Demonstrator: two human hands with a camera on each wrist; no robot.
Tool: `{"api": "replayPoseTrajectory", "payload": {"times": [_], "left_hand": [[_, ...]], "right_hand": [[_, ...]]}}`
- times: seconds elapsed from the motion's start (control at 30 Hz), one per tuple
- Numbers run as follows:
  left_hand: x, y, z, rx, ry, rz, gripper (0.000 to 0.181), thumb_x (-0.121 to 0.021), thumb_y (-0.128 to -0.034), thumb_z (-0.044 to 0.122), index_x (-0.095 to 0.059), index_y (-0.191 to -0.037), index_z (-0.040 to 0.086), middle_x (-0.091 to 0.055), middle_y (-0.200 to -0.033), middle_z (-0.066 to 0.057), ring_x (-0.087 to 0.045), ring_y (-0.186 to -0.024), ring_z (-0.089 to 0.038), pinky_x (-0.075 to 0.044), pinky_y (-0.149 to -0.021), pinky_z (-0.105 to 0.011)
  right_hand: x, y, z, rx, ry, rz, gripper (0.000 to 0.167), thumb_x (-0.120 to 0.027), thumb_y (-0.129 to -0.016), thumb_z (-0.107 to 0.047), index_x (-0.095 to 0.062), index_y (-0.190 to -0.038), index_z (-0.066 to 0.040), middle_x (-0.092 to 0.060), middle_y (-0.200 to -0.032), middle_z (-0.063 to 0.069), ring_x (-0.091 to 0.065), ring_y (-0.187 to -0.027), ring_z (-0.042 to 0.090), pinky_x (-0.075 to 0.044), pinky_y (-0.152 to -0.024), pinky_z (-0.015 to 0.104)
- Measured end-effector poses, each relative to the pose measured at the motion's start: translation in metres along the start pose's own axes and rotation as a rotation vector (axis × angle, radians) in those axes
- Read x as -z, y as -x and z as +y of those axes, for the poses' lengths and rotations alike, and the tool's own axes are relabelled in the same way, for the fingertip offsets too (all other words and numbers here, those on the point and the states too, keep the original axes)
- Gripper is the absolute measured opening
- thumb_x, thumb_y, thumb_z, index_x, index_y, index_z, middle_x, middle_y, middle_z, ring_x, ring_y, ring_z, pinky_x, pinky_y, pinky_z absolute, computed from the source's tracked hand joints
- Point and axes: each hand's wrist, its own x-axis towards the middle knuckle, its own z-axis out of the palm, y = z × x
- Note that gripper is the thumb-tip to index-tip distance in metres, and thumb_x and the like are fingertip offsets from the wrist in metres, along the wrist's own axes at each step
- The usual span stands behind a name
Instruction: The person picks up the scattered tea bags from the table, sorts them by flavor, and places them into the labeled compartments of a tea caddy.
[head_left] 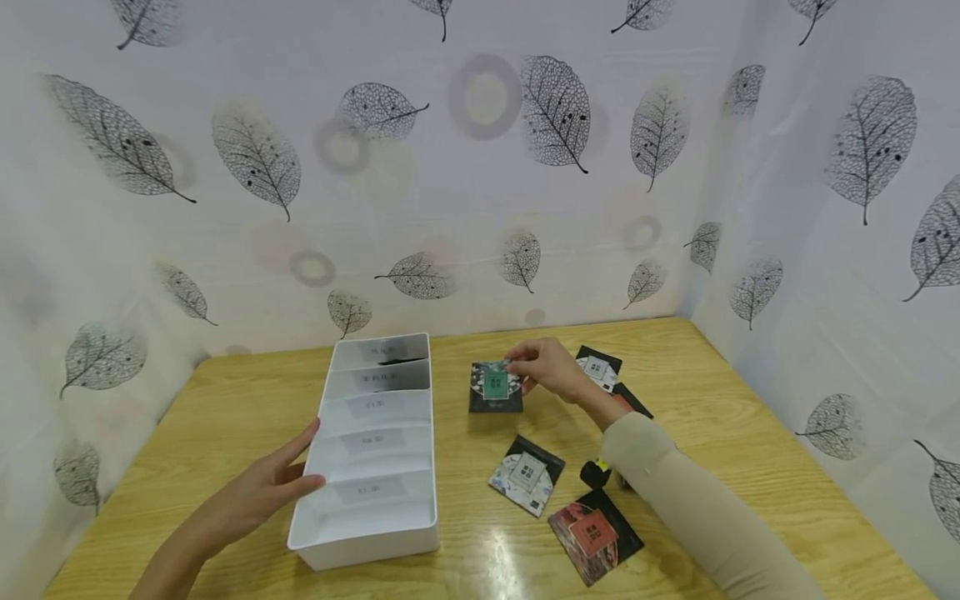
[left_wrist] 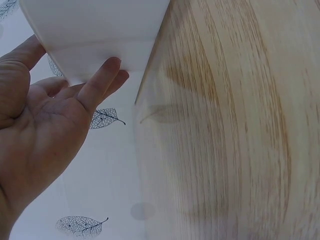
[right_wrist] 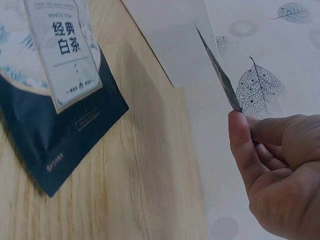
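Note:
My right hand (head_left: 551,367) pinches a tea packet (head_left: 495,387) by its right edge. The packet is black with a green label, and appears raised off the table to the right of the box. In the right wrist view this packet (right_wrist: 220,72) shows nearly edge-on between thumb and fingers. Against the left side of a white divided box (head_left: 378,546) rests my left hand (head_left: 251,492), fingers spread on its wall. Labels mark the box's compartments, and dark edges show inside the two far ones. In the left wrist view, fingertips touch the white wall (left_wrist: 100,30).
Right of the box lie a white-label packet (head_left: 527,475) and a red-label packet (head_left: 596,536). Behind my right wrist are another white-label packet (head_left: 597,368) and a partly covered one (head_left: 633,402). A small black-and-yellow object (head_left: 596,473) shows beside the sleeve. Leaf-patterned cloth (head_left: 480,192) surrounds the wooden table.

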Motion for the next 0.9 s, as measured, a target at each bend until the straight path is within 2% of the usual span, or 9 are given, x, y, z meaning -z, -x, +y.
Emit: {"api": "replayPoseTrajectory", "payload": {"times": [0.17, 0.37, 0.73, 0.83, 0.9], "left_hand": [[0.0, -0.001, 0.0, -0.006, 0.021, -0.011, 0.085, -0.059, -0.1071, 0.021, 0.0, -0.165, 0.005, 0.004, -0.169, -0.026, -0.03, -0.146, -0.053, -0.045, -0.094, -0.018], [-0.001, -0.001, 0.0, -0.009, 0.024, -0.01, 0.085, -0.06, -0.1068, 0.02, 0.0, -0.165, 0.004, 0.004, -0.169, -0.028, -0.03, -0.145, -0.054, -0.045, -0.094, -0.017], [-0.001, 0.0, 0.001, -0.018, 0.022, 0.004, 0.085, -0.06, -0.1066, 0.02, -0.001, -0.165, 0.005, 0.002, -0.169, -0.028, -0.032, -0.145, -0.053, -0.045, -0.093, -0.016], [-0.001, 0.0, 0.001, -0.013, 0.027, -0.007, 0.085, -0.06, -0.1069, 0.02, 0.0, -0.165, 0.005, 0.004, -0.169, -0.027, -0.032, -0.145, -0.052, -0.045, -0.093, -0.016], [0.0, 0.0, 0.001, -0.007, 0.026, -0.011, 0.085, -0.059, -0.1071, 0.02, 0.001, -0.165, 0.006, 0.005, -0.169, -0.027, -0.031, -0.145, -0.052, -0.046, -0.094, -0.018]], "right_hand": [[-0.003, -0.001, -0.003, 0.009, -0.065, 0.044, 0.028, -0.068, -0.101, -0.006, -0.068, -0.126, 0.007, -0.072, -0.112, 0.017, -0.067, -0.065, 0.015, -0.055, -0.082, 0.062], [-0.006, -0.002, -0.004, 0.03, -0.104, 0.083, 0.025, -0.07, -0.099, -0.006, -0.071, -0.121, 0.005, -0.074, -0.103, 0.014, -0.069, -0.064, 0.014, -0.053, -0.084, 0.065], [-0.01, -0.003, -0.008, 0.029, -0.143, 0.087, 0.025, -0.07, -0.099, -0.006, -0.07, -0.121, 0.005, -0.072, -0.103, 0.014, -0.069, -0.065, 0.015, -0.051, -0.087, 0.066], [-0.012, -0.003, -0.011, 0.051, -0.135, 0.089, 0.024, -0.07, -0.099, -0.005, -0.07, -0.121, 0.005, -0.072, -0.103, 0.014, -0.069, -0.066, 0.015, -0.053, -0.085, 0.064], [-0.016, -0.005, -0.017, 0.103, -0.109, 0.102, 0.023, -0.069, -0.099, -0.005, -0.07, -0.12, 0.005, -0.072, -0.101, 0.015, -0.069, -0.068, 0.016, -0.057, -0.08, 0.057]]}}
